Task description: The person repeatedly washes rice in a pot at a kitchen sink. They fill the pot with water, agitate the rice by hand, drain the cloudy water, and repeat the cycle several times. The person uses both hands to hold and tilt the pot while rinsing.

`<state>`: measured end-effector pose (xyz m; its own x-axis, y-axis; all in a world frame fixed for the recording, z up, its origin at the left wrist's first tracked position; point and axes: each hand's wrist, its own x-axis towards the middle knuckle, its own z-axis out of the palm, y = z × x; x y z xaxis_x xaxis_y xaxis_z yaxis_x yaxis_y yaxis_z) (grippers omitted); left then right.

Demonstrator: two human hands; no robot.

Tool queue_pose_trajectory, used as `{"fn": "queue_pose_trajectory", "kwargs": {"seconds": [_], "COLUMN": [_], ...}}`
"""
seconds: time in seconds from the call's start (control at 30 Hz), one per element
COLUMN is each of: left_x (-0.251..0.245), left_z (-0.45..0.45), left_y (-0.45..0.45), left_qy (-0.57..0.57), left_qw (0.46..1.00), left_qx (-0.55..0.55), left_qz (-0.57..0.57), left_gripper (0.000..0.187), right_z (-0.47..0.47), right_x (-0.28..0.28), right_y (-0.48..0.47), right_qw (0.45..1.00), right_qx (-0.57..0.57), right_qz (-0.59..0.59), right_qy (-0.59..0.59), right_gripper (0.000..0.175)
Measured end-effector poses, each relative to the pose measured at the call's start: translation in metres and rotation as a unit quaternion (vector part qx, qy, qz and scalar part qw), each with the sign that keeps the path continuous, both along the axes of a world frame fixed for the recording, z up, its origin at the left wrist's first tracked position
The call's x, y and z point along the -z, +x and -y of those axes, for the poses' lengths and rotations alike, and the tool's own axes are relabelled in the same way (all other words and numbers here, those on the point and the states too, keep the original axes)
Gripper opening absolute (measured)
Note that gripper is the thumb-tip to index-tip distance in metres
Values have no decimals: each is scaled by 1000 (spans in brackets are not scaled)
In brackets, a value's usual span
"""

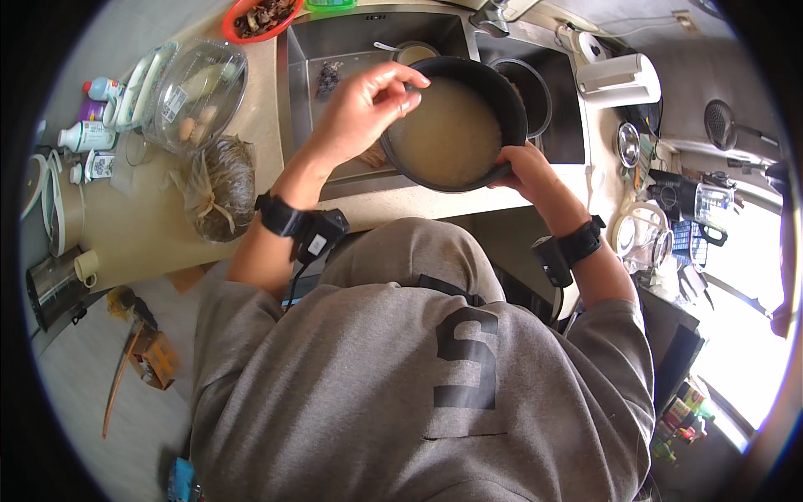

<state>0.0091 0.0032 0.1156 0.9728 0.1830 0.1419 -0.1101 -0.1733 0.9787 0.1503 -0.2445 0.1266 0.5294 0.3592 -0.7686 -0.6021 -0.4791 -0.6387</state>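
My right hand (524, 170) grips the near right rim of a dark round pot (514, 113), thumb at the edge and fingers beneath. Cloudy, pale liquid (448, 135) fills much of the pot; whether grains lie in it, I cannot tell. Over the pot's left rim is my left hand (370, 103), wet, its thumb and index finger apart and nothing between them. The pot is held above the near part of a stainless steel sink (376, 31). Behind it, partly hidden, a bowl of pale liquid (415, 54) has a white spoon (384, 46) in it.
A red bowl of dark dried pieces (260, 19) stands behind the sink. Left on the counter are a clear plastic container (219, 125) with eggs and a tied plastic bag (219, 188). A faucet (492, 19), a dark basin (539, 94) and a white kettle (618, 80) stand right.
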Motion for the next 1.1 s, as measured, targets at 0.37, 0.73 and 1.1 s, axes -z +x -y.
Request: {"fn": "queue_pose_trajectory", "kwargs": {"seconds": [0.37,0.73,1.1], "left_x": [71,123,131], "left_z": [-38,-26,7], "left_y": [-66,-95,-62], "left_qy": [156,180,271], "left_qw": [908,907,911], "left_qx": [-286,-239,-138], "left_qz": [-262,-296,-280], "left_gripper": [16,15,11], "right_z": [-47,-47,-16], "right_x": [0,-17,-45], "right_y": [38,83,128], "right_qw": [995,984,976], "right_qx": [-69,-127,-149], "right_qz": [15,46,63], "right_qy": [-71,-115,-145], "right_gripper": [33,40,42]}}
